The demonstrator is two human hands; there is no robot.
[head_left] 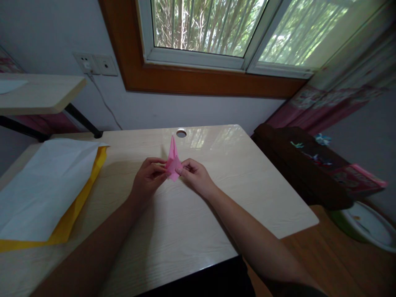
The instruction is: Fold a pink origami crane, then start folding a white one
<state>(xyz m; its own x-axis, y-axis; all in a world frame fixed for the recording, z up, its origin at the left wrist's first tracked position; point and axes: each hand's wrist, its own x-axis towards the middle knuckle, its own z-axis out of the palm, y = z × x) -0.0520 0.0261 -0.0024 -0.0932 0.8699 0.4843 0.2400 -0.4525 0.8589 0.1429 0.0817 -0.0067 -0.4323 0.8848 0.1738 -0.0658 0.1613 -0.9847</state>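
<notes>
Between my two hands is a pink folded paper (173, 163), an origami piece with narrow split points rising at the top and a wider diamond-shaped lower part. My left hand (151, 174) pinches its left edge between thumb and fingers. On the other side, my right hand (195, 175) grips the right edge, the thumb lying over the front of the fold. The paper is held upright just over the pale wooden table (185, 231). My fingertips behind the paper are hidden.
White paper (52, 181) lies over a yellow sheet (82, 194) on the table's left. A raised shelf (40, 97) on black legs stands behind them. The tabletop has a round cable hole (181, 134) near the wall. A dark cabinet (297, 165) with small items is at the right.
</notes>
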